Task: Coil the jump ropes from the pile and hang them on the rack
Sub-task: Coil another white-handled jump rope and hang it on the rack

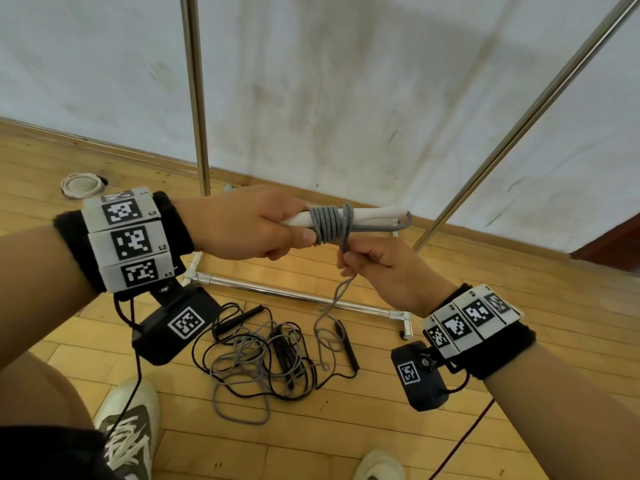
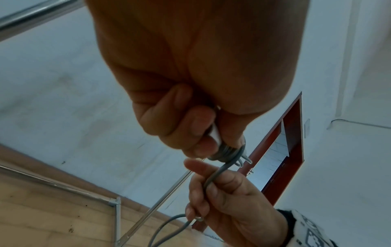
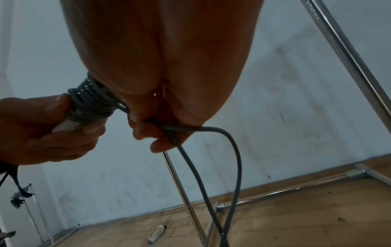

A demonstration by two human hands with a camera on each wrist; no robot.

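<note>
My left hand [image 1: 294, 237] grips the two white handles [image 1: 367, 216] of a grey jump rope, held level at chest height. Several turns of grey cord [image 1: 329, 223] are wound tightly round the handles just past my thumb. My right hand [image 1: 349, 265] sits right below the coil and pinches the free cord, which drops to the pile [image 1: 277, 355] on the floor. In the left wrist view the cord [image 2: 213, 175] runs from the coil [image 2: 226, 153] into my right fist. In the right wrist view, the coil [image 3: 91, 103] and two loose strands [image 3: 232, 150] hang from my fingers.
The metal rack stands against the white wall: an upright pole [image 1: 197, 98], a slanted pole [image 1: 519, 126] and a base bar [image 1: 294, 294] on the wooden floor. Black ropes with black handles [image 1: 349, 344] lie tangled in the pile. A round white fitting [image 1: 83, 185] and my shoes [image 1: 128, 424] are nearby.
</note>
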